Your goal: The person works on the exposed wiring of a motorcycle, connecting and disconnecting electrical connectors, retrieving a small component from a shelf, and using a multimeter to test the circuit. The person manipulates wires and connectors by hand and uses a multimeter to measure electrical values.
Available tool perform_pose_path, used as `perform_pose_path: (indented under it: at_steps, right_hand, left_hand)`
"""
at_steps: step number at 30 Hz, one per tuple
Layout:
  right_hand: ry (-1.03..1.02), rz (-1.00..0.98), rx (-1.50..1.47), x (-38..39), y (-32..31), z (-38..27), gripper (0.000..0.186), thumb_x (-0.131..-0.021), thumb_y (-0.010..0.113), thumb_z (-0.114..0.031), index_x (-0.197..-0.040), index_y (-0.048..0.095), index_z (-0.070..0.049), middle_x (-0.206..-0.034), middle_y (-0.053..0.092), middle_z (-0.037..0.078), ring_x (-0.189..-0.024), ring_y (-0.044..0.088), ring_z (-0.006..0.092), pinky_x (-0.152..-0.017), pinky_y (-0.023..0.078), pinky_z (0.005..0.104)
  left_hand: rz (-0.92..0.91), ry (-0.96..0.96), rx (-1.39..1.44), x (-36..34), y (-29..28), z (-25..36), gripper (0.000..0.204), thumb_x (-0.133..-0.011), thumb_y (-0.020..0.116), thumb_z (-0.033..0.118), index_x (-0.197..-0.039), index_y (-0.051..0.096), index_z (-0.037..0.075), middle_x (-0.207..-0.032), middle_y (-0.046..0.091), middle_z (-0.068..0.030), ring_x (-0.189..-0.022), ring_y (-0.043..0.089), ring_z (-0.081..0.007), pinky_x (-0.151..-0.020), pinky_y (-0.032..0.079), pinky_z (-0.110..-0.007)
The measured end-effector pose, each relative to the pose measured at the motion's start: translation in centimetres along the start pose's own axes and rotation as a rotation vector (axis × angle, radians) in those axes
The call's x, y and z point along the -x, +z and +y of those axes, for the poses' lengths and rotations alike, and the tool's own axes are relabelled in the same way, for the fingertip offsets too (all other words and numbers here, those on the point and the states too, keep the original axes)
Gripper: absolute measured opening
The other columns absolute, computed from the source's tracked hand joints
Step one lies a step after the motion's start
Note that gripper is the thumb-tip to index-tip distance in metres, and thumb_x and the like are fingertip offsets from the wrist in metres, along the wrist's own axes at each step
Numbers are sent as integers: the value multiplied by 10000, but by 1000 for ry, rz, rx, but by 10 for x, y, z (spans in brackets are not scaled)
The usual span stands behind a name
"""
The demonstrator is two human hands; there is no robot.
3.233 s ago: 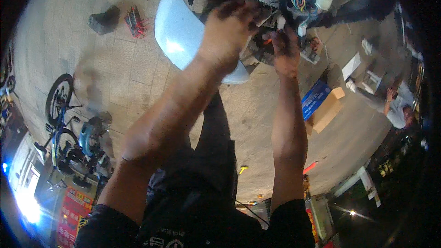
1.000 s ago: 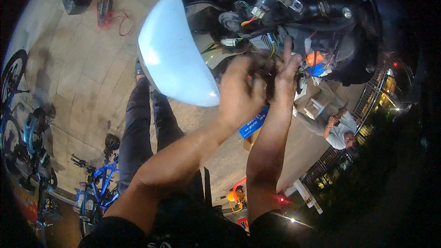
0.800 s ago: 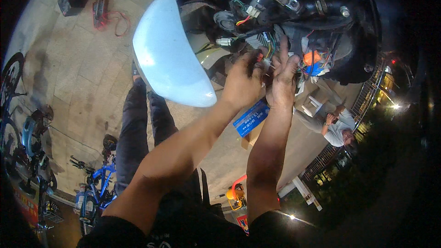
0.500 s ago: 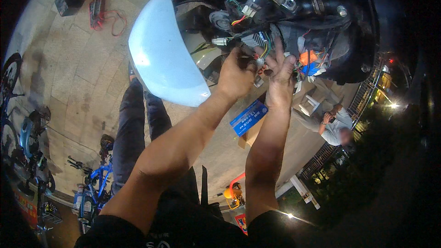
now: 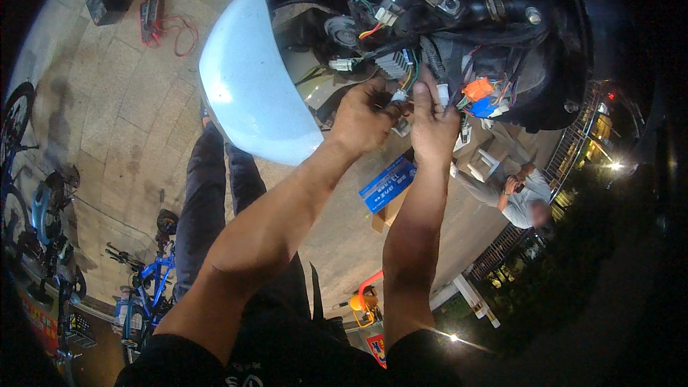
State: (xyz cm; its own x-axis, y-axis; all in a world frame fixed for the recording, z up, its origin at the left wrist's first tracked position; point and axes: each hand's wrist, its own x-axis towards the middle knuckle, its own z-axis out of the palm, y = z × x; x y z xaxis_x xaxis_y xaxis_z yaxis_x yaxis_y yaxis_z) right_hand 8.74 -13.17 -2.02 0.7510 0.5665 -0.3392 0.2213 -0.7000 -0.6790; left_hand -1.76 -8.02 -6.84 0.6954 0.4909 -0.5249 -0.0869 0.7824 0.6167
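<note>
We have both hands close together over exposed wiring. The fingers of our left hand (image 5: pixel 365 116) are curled, with the thumb and forefinger tips right at a white plug (image 5: pixel 399 96), which lies at two o'clock from that hand; we cannot tell whether they pinch it. Coloured wires (image 5: pixel 413 75) run up from the plug in yellow and green. Our right hand (image 5: pixel 434 129) has its thumb pointing to twelve o'clock and its other fingers partly hidden, so we cannot tell what they grip. A second white connector (image 5: pixel 443 93) sits just beside that thumb, between twelve and one o'clock from the hand.

Further out, we see a finned metal block (image 5: pixel 390 65) at one o'clock from our left hand, and a round dark part (image 5: pixel 342 30) between eleven and twelve. At two o'clock from our right hand lies a blue connector (image 5: pixel 483 107), with an orange connector (image 5: pixel 478 89) just above it. A pale blue panel (image 5: pixel 251 79) curves at half past nine from our left hand. On the ground, a blue box (image 5: pixel 388 183) shows at five o'clock from it, and a red meter (image 5: pixel 151 18) at ten, well apart.
</note>
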Motion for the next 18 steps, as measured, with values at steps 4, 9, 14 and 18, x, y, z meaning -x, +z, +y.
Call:
perform_pose_path:
  at_steps: [4,9,14,18]
  right_hand:
    - [-67,114,143,-3,7,4,287,-894,586,-186,-1121,652,-25,-893,700,134,-800,643,154,-747,489,312]
    - [-106,186,251,-4,13,2,305,-910,569,-228,-1100,657,-8,-828,682,126,-744,610,165,-700,481,297]
    - [78,188,256,-3,17,-5,600,-961,377,-497,-1169,616,12,-880,678,149,-783,607,202,-734,476,320]
    - [69,145,77,-1,17,-11,794,-944,202,-629,-1256,551,12,-958,668,165,-856,612,221,-764,473,330]
  left_hand:
    - [-33,23,-168,-4,-8,0,179,-841,643,41,-992,573,-26,-842,615,-62,-715,575,-129,-622,481,-262]
    - [-20,-51,-127,-4,-10,3,172,-840,651,55,-988,591,-10,-824,615,-46,-690,570,-123,-615,479,-268]
    - [-4,-73,-20,-3,-7,6,164,-828,657,55,-973,604,1,-799,617,-36,-672,568,-124,-603,475,-267]
    - [-42,-125,-18,-5,-8,11,184,-815,657,41,-988,604,7,-834,630,-46,-670,575,-129,-585,480,-268]
